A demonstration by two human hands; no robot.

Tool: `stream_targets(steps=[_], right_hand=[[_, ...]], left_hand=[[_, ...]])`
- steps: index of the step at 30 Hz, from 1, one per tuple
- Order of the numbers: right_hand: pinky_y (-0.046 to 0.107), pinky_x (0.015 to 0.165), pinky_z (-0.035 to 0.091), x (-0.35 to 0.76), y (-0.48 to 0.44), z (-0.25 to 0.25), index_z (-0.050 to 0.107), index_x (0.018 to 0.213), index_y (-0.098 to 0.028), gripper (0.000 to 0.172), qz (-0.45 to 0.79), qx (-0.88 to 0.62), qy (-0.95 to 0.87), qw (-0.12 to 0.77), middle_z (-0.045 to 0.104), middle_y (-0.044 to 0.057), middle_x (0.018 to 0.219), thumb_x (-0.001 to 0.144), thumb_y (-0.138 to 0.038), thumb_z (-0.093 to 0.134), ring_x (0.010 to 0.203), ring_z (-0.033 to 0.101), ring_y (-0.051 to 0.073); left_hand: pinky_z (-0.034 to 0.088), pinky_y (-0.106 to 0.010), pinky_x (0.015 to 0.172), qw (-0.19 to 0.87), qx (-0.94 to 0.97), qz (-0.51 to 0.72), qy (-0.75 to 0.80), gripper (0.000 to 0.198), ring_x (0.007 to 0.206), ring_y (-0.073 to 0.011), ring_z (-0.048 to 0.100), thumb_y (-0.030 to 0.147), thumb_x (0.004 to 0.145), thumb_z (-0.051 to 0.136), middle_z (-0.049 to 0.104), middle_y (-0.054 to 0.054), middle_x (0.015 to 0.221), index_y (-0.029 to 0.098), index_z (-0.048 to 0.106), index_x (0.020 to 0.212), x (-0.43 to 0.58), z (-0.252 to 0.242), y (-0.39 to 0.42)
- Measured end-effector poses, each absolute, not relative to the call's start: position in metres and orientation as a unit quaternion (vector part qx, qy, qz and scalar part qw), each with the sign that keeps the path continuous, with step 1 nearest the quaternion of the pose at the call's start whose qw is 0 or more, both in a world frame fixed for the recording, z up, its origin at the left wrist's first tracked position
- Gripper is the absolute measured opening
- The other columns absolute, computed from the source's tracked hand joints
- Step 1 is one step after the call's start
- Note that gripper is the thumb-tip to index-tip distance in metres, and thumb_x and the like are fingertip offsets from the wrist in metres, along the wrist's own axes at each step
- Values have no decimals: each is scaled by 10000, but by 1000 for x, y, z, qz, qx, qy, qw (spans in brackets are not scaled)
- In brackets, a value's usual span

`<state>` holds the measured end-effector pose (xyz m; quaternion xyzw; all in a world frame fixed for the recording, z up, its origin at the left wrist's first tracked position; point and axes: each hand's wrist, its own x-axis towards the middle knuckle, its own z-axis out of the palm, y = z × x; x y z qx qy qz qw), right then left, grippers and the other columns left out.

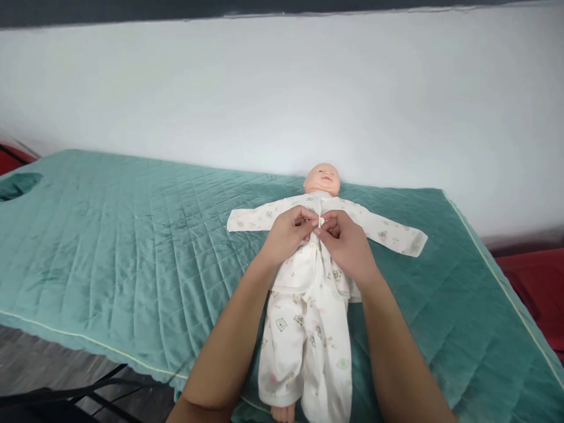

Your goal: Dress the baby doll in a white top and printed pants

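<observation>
A baby doll [322,179] lies on its back, head toward the wall, dressed in a white printed baby jacket [296,271] and matching trousers [282,346]. Both sleeves stretch out to the sides. At the chest, my left hand [293,231] pinches the jacket's front edge with thumb and fingers. Just across the front opening, my right hand [342,239] pinches the other edge beside a small pale button [321,221]. The fingertips of both hands nearly meet there. Below them the jacket front hangs apart over the trousers. One bare doll foot [282,412] shows at the bottom.
A green quilted cover [132,252] lies over the bed, with a hole at its far left. The white wall [264,94] rises right behind. Red objects [535,288] stand at the right and far left; black metal bars [88,388] show at lower left.
</observation>
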<state>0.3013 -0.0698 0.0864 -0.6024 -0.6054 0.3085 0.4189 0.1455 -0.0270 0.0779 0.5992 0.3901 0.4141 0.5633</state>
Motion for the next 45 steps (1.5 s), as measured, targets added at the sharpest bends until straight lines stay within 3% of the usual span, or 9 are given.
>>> stream_targets(steps=[4, 12, 15, 19, 24, 32, 37, 45], right_hand=[[307, 683, 423, 300, -70, 85, 608, 1102, -253, 267, 291, -615, -617, 397, 677, -28, 813, 842, -307, 631, 679, 587, 158], [295, 645, 416, 301, -72, 87, 575, 1165, -278, 309, 287, -613, -636, 371, 664, -35, 897, 859, -308, 599, 631, 547, 131], [292, 635, 414, 306, -76, 92, 539, 1178, -277, 328, 285, -610, -647, 358, 643, -30, 908, 865, -350, 610, 645, 550, 137], [286, 586, 357, 311, -90, 105, 511, 909, -244, 154, 220, -647, -668, 295, 594, -13, 794, 861, -351, 610, 639, 516, 156], [294, 525, 246, 311, -100, 114, 372, 637, -226, 334, 213, -643, -702, 220, 505, -22, 588, 913, -313, 539, 531, 383, 135], [252, 508, 351, 319, -90, 118, 491, 613, -213, 434, 430, -579, -617, 313, 531, -34, 510, 915, -514, 576, 492, 481, 118], [231, 507, 369, 307, -91, 118, 538, 632, -203, 440, 470, -554, -587, 357, 550, -34, 507, 894, -545, 628, 492, 509, 108], [216, 470, 405, 311, -85, 104, 602, 649, -190, 419, 540, -523, -539, 380, 603, -9, 498, 888, -531, 651, 446, 521, 103]], left_hand=[[371, -210, 529, 584, 601, 405, 366, 216, 575, -70, 489, 364, 868, 678, 567, 22, 736, 174, 651, 966, 143, 80, -28], [402, -202, 542, 515, 615, 424, 419, 204, 610, -69, 519, 346, 835, 689, 599, 13, 841, 197, 637, 963, 149, 81, -30], [393, -209, 524, 537, 608, 415, 411, 219, 586, -75, 512, 372, 831, 690, 575, 18, 794, 198, 625, 947, 139, 85, -29], [370, -217, 521, 553, 673, 312, 379, 244, 577, -90, 467, 421, 834, 690, 540, 15, 670, 179, 656, 843, 121, 96, -29], [359, -211, 522, 524, 748, 215, 346, 216, 584, -91, 458, 395, 786, 742, 563, 21, 656, 193, 714, 856, 111, 102, -29], [342, -216, 502, 532, 742, 238, 330, 221, 559, -88, 449, 397, 825, 696, 568, 11, 634, 177, 710, 809, 113, 99, -29], [457, -233, 586, 609, 688, 255, 301, 252, 648, -114, 577, 407, 804, 746, 629, -13, 706, 165, 685, 838, 112, 98, -30], [460, -215, 536, 658, 645, 263, 285, 203, 651, -123, 655, 358, 845, 733, 688, -32, 738, 163, 679, 865, 117, 97, -35]])
